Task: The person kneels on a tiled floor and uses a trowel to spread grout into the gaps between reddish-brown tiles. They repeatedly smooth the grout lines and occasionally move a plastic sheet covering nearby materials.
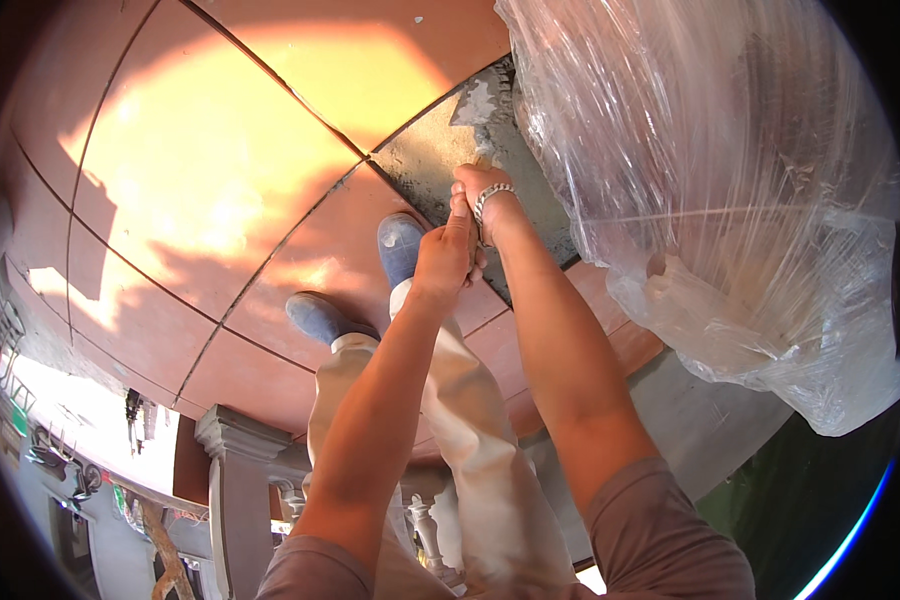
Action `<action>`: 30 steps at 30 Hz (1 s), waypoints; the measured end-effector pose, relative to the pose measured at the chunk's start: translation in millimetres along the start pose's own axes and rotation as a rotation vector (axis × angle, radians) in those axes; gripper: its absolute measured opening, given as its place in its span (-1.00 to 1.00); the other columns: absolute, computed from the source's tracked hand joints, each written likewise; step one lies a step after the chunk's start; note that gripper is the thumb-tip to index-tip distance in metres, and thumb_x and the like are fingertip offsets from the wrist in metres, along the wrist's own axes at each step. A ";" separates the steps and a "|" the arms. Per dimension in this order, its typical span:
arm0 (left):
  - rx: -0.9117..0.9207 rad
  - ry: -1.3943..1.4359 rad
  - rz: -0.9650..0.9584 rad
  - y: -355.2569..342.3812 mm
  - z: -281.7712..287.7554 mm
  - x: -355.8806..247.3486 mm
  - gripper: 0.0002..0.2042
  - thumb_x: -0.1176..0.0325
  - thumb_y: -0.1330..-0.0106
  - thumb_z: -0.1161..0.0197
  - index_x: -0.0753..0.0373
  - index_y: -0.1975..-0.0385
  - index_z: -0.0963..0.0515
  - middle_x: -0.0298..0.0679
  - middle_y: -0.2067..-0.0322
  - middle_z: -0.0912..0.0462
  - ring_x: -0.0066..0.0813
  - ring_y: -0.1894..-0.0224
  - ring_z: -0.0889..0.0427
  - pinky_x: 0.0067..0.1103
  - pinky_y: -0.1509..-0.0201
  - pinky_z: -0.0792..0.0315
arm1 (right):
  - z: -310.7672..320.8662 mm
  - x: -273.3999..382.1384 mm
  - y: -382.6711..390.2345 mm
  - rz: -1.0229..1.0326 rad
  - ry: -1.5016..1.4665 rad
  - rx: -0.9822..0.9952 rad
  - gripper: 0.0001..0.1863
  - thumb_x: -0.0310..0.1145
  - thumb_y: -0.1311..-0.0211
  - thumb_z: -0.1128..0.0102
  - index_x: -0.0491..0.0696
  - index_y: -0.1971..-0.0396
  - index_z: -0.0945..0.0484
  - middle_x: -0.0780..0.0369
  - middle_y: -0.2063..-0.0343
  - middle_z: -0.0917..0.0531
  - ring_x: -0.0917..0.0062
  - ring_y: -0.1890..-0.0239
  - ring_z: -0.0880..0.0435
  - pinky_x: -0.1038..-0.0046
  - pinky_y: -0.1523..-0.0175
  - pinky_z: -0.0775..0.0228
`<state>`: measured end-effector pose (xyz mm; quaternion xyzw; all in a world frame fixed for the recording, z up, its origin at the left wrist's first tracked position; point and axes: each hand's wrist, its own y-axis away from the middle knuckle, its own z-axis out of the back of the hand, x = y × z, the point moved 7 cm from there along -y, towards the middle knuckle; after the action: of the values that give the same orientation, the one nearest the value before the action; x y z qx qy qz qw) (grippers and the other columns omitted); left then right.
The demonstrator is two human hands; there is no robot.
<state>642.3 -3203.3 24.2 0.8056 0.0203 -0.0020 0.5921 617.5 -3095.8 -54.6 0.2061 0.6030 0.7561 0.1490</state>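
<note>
Both my hands are closed around the wooden handle [474, 240] of a long tool whose working end I cannot make out. My right hand [486, 193], with a chain bracelet [492, 198] at the wrist, grips farther up. Just below and to its left, my left hand [444, 258] wraps the same handle. The tool is over a bare grey cement patch [532, 190] set among reddish floor tiles [300, 265]. A pale, rough spot [476, 103] shows at the patch's far end. Part of the handle is hidden by my fingers.
Crumpled clear plastic sheeting [710, 200] covers a large bulky thing at the right, close to my right arm. My feet in blue shoes [400, 250] stand on the tiles beside the patch. Behind me are a grey pillar [238, 480] and a balustrade [425, 525].
</note>
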 end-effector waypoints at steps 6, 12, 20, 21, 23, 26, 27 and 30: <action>-0.077 0.116 0.046 40.4 51.3 26.3 -0.44 -0.30 -0.40 -0.01 0.13 0.51 -0.45 -0.34 0.68 -0.42 -0.55 0.71 -0.34 -0.61 0.68 -0.10 | -41.3 -57.7 20.2 -0.004 0.178 -0.058 -0.80 -0.46 -0.16 -0.15 -0.05 0.63 -0.40 0.28 0.72 -0.48 0.59 0.75 -0.39 0.43 0.66 -0.25; -0.069 0.178 -0.044 63.2 83.8 46.2 -0.46 -0.27 -0.45 0.04 0.12 0.50 -0.45 -0.36 0.71 -0.37 -0.57 0.73 -0.32 -0.62 0.71 -0.06 | -64.3 -97.0 45.2 0.002 0.360 -0.015 -0.84 -0.40 -0.08 -0.16 -0.20 0.56 -0.54 0.20 0.66 -0.60 0.49 0.66 -0.54 0.39 0.55 -0.37; -0.151 0.200 0.104 82.6 84.9 73.0 -0.40 -0.34 -0.42 0.11 0.16 0.42 -0.46 -0.35 0.69 -0.42 -0.54 0.73 -0.35 -0.62 0.71 -0.12 | -66.7 -125.3 40.6 0.159 0.528 -0.098 -0.76 -0.33 -0.09 -0.21 -0.25 0.54 -0.56 0.18 0.65 -0.61 0.49 0.66 -0.55 0.36 0.53 -0.38; -0.123 0.211 0.130 79.7 74.3 71.7 -0.39 -0.35 -0.42 0.12 0.17 0.42 -0.46 -0.35 0.69 -0.43 -0.54 0.73 -0.36 -0.62 0.71 -0.13 | -55.0 -112.2 37.6 0.202 0.511 -0.139 -0.76 -0.33 -0.10 -0.21 -0.23 0.54 -0.56 0.19 0.66 -0.61 0.49 0.66 -0.55 0.36 0.54 -0.37; -0.029 0.072 0.071 62.9 49.2 51.5 -0.35 -0.38 -0.40 0.12 0.18 0.46 -0.47 -0.33 0.68 -0.45 -0.53 0.74 -0.38 -0.61 0.71 -0.14 | -23.6 -87.8 32.9 0.143 0.406 -0.164 -0.74 -0.30 -0.09 -0.20 -0.25 0.48 -0.59 0.10 0.57 -0.66 0.37 0.55 -0.64 0.30 0.42 -0.47; 0.006 -0.023 0.080 31.4 12.1 20.8 -0.30 -0.43 -0.36 0.11 0.21 0.55 -0.48 -0.29 0.68 -0.48 -0.52 0.74 -0.39 -0.58 0.71 -0.16 | 7.4 -29.6 20.7 0.105 0.224 -0.154 -0.78 -0.31 -0.08 -0.18 -0.18 0.53 -0.60 0.16 0.60 -0.66 0.43 0.61 -0.61 0.29 0.46 -0.44; 0.021 -0.040 0.067 22.8 5.3 7.9 -0.32 -0.42 -0.36 0.09 0.18 0.53 -0.48 -0.31 0.68 -0.48 -0.53 0.73 -0.39 -0.58 0.70 -0.15 | 8.8 -12.3 16.9 0.103 0.205 -0.126 -0.80 -0.31 -0.09 -0.18 -0.15 0.56 -0.57 0.20 0.61 -0.64 0.46 0.62 -0.58 0.31 0.49 -0.39; 0.013 -0.082 0.052 13.4 3.9 -5.9 -0.36 -0.41 -0.35 0.05 0.15 0.50 -0.47 -0.35 0.69 -0.45 -0.54 0.70 -0.39 -0.60 0.69 -0.12 | -2.3 2.4 11.3 0.036 0.092 -0.057 -0.81 -0.32 -0.10 -0.17 -0.11 0.59 -0.55 0.25 0.63 -0.61 0.49 0.64 -0.53 0.34 0.52 -0.33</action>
<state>636.9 -3211.2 36.0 0.8089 -0.0252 -0.0197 0.5870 614.6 -3099.2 -43.8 0.1777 0.5835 0.7843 0.1135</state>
